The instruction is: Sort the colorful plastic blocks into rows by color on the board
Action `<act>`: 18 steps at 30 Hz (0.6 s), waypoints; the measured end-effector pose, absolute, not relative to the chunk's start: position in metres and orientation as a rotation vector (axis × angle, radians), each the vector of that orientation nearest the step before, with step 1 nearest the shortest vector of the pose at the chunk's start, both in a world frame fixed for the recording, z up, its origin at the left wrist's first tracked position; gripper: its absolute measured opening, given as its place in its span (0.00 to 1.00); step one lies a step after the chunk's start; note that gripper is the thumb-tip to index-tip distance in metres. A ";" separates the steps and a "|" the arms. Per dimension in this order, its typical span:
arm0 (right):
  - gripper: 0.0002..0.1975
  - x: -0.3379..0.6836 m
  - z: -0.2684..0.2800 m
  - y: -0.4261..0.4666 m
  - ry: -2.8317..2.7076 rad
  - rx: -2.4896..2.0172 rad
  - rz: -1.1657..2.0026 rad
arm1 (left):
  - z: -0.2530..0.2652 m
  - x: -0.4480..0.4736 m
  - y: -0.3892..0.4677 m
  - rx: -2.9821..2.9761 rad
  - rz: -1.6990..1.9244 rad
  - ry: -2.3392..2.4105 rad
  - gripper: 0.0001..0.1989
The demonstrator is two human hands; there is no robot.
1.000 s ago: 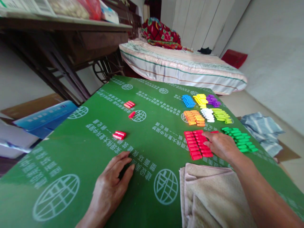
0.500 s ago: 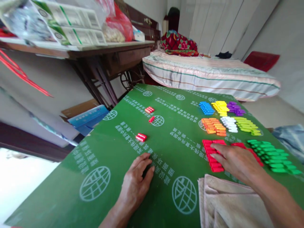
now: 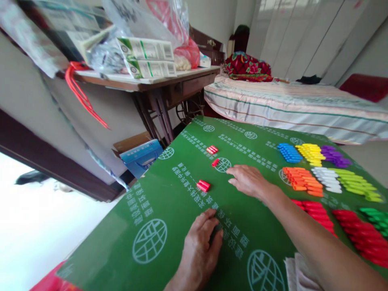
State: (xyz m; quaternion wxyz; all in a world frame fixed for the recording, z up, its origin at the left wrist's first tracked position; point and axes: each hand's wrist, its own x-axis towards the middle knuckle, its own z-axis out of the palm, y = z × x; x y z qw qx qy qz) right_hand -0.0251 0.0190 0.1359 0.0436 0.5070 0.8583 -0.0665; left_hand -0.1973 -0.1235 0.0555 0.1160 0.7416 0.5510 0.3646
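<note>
My right hand reaches over the green board, its fingertips just right of a single small red plastic tube. Its fingers are drawn together in a pinch; whatever they hold, if anything, is hidden. Beyond that tube lies a small group of red tubes, and nearer to me is another small red group. My left hand rests on the board below that nearer group, fingers loosely curved and thumb apart, with nothing seen in it. Rows of red tubes lie partly behind my right forearm.
On the right are sets of blue, yellow, purple, orange, white, lime and green pieces. A folded cloth lies at the near edge. Boxes stand on a side table.
My right hand has left the rows of red tubes and moved left across the board toward the single red tube. The view has turned left. My left hand keeps its pose.
</note>
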 end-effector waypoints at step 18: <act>0.15 -0.059 0.120 0.030 2.570 1.570 -0.168 | 0.048 -0.205 -0.117 2.265 1.144 1.547 0.09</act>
